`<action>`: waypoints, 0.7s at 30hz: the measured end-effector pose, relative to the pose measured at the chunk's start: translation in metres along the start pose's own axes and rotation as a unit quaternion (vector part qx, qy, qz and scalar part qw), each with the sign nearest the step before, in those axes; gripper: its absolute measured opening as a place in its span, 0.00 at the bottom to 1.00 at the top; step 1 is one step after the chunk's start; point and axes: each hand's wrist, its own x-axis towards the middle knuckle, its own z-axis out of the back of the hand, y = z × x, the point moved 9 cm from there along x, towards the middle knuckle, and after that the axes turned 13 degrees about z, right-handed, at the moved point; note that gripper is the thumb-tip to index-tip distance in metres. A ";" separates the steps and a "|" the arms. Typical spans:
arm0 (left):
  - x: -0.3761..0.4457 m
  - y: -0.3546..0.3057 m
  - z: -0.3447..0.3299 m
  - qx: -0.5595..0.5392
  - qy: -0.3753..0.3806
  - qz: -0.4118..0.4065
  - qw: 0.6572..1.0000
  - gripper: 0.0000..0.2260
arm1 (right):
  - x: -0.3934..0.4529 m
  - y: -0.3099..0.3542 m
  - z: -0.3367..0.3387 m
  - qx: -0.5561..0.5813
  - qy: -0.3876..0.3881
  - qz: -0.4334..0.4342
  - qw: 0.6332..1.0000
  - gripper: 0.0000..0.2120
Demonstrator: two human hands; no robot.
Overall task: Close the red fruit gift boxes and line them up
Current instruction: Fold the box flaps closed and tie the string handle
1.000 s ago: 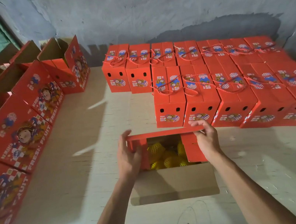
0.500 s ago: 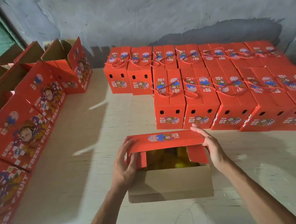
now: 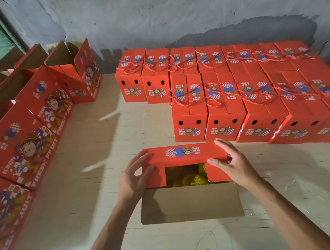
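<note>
Both hands are open: the left hand point(image 3: 133, 178) and right hand point(image 3: 231, 160) press flat on the far flap point(image 3: 186, 153) of the open gift box point(image 3: 190, 204) on the desk point(image 3: 103, 147). Push both ends down together, then fold the brown near flap over the yellow fruit point(image 3: 186, 176).

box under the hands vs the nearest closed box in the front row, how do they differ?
The box under the hands is partly open: far flap folded over, near brown flap still out, yellow netted fruit showing. The front-row closed box is sealed with a rope handle on top. The first stands apart, touched by left hand and right hand; the second sits in line. Both are red with the same cartoon print.
</note>
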 end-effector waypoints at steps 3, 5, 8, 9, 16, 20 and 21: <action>0.005 -0.002 0.009 0.044 -0.029 0.023 0.998 0.15 | 0.003 0.003 0.003 -0.017 -0.012 0.006 1.000 0.38; 0.006 -0.002 0.012 0.072 -0.048 0.040 0.995 0.15 | 0.003 0.004 0.004 -0.025 -0.015 0.010 1.000 0.38; 0.004 -0.002 0.010 0.082 -0.060 0.063 0.993 0.15 | 0.002 0.007 0.005 -0.030 -0.016 0.024 0.999 0.36; 0.002 -0.004 0.011 0.097 -0.071 0.060 0.991 0.14 | 0.002 0.011 0.005 -0.034 -0.017 0.035 0.999 0.35; -0.012 -0.042 0.001 0.299 -0.140 -0.144 0.933 0.09 | -0.003 0.046 0.003 -0.248 -0.005 0.131 0.960 0.26; -0.017 -0.051 -0.005 0.283 -0.118 -0.204 0.930 0.06 | -0.005 0.056 -0.003 -0.287 -0.008 0.145 0.947 0.23; -0.017 -0.052 -0.007 0.286 -0.113 -0.212 0.928 0.06 | -0.006 0.055 -0.005 -0.284 -0.001 0.144 0.948 0.22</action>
